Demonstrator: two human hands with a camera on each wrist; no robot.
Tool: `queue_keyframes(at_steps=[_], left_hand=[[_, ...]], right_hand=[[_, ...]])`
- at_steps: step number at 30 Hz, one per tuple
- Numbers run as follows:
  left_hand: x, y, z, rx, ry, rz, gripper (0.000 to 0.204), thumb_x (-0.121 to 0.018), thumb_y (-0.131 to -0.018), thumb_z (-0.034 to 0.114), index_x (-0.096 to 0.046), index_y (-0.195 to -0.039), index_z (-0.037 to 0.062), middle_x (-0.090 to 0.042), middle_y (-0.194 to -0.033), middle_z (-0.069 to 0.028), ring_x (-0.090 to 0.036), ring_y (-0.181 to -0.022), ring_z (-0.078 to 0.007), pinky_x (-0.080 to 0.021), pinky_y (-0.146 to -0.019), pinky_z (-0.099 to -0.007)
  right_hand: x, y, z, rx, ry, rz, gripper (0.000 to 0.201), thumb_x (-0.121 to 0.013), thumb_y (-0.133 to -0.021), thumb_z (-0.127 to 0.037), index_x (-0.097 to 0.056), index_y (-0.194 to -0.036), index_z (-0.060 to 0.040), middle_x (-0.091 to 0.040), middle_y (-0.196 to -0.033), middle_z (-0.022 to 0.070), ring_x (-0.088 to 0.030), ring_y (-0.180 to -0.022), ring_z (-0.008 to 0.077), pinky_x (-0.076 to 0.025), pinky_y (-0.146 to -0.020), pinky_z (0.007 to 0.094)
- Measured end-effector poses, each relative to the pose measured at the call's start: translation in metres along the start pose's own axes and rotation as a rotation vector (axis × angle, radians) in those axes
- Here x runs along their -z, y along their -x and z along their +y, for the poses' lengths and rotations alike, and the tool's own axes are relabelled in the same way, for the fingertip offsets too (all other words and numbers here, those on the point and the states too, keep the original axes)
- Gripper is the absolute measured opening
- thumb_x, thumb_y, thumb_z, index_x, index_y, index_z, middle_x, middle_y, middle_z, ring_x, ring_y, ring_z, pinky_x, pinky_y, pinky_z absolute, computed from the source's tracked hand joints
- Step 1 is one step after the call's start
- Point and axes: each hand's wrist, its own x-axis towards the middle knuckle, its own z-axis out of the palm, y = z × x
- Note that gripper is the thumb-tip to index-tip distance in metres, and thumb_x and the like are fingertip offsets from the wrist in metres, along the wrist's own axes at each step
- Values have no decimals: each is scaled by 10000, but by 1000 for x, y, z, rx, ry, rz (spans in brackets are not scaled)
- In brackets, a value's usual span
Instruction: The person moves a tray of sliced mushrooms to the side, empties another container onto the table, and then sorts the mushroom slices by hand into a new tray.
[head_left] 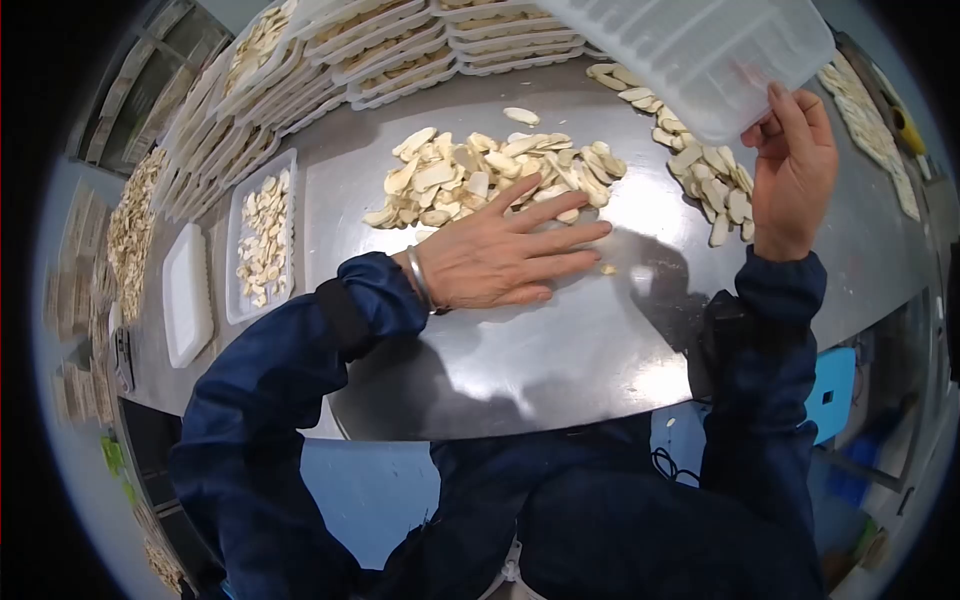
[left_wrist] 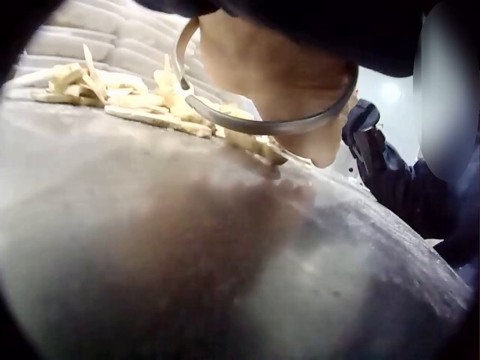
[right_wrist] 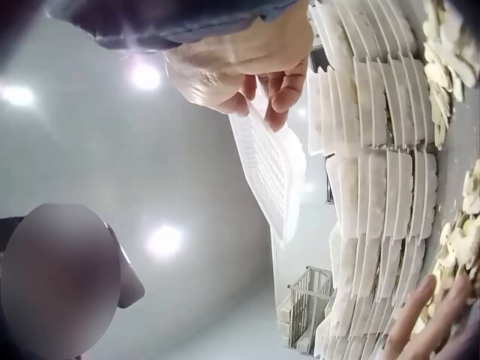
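My left hand [head_left: 490,262] lies flat on the table [head_left: 560,350], fingers straight and pointing to 3 o'clock, the slices [head_left: 480,175] heaped just beyond them at 12, touching my fingertips. My right hand [head_left: 795,170] grips an empty tray [head_left: 700,45], tilted, up at 1 o'clock, farther off.

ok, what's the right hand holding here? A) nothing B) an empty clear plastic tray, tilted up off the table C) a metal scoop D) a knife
B: the right hand grips the edge of a clear plastic tray raised above the steel table, while the left hand lies flat by the pale slices.
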Motion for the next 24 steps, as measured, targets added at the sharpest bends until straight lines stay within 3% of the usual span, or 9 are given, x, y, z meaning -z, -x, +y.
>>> queue_keyframes(at_steps=[6, 8, 10, 12, 15, 17, 18, 21, 24], left_hand=[[-21, -31, -36, -34, -205, 81, 502, -401, -1011, 456, -453, -1415, 164, -335, -1556, -10, -225, -1468, -218, -116, -1228, -493], [-9, -11, -45, 296, 503, 50, 445, -481, -990, 382, -514, -1362, 140, -397, -1515, -22, -298, -1432, -230, -187, -1209, -475], [6, 8, -58, 341, 580, 143, 382, -555, -954, 278, -569, -1301, 118, -479, -1443, -36, -385, -1370, -241, -281, -1160, -451], [22, 22, -73, 95, 19, 337, 331, -624, -904, 145, -617, -1232, 98, -579, -1338, -51, -488, -1282, -252, -397, -1083, -421], [48, 67, -73, 278, -207, 333, 292, -602, -869, 1, -649, -1153, 50, -610, -1283, -111, -526, -1256, -273, -442, -1023, -398], [61, 104, -67, 450, -46, 398, 278, -623, -843, -60, -657, -1104, 31, -653, -1144, -119, -593, -1119, -289, -480, -918, -365], [63, 120, -60, 591, 62, 426, 199, -635, -861, -27, -670, -1053, 12, -671, -1000, -94, -633, -918, -241, -494, -797, -316], [63, 144, -35, 850, 324, 424, 139, -654, -866, -4, -674, -1003, -4, -666, -912, -70, -609, -782, -174, -473, -703, -274], [50, 144, -17, 851, 389, 423, 83, -667, -871, 28, -681, -948, 3, -635, -824, -46, -567, -706, -125, -451, -645, -260]], right_hand=[[38, 12, -33, -260, 195, -155, 140, -634, -932, -147, -556, -909, -34, -606, -778, 24, -527, -619, 82, -422, -599, 222], [48, 18, -40, -420, 297, -220, 124, -633, -917, -148, -553, -883, -59, -647, -810, 26, -536, -609, 58, -438, -559, 212], [51, 25, -42, -580, 337, -381, 123, -639, -907, -144, -555, -883, -58, -668, -824, 43, -554, -591, 62, -452, -529, 210], [50, 34, -37, -702, 350, -562, 126, -653, -888, -128, -552, -882, -55, -689, -828, 67, -587, -566, 74, -468, -485, 205], [34, 48, -30, -939, 279, -670, 157, -678, -864, -88, -527, -837, -57, -682, -820, 64, -597, -573, 80, -487, -502, 207], [21, 56, -26, -1047, 271, -732, 172, -682, -865, -88, -518, -825, -55, -675, -803, 58, -599, -567, 80, -491, -503, 208], [16, 60, -23, -1102, 267, -760, 179, -684, -866, -87, -514, -819, -54, -672, -794, 54, -600, -565, 80, -493, -503, 209], [6, 82, -7, -1231, 275, -864, 190, -684, -870, -89, -505, -820, -49, -657, -751, 40, -605, -554, 82, -496, -500, 210], [-18, 85, -14, -1089, 590, -933, 250, -645, -904, -156, -553, -735, 4, -607, -624, 57, -591, -517, 111, -469, -490, 251]])
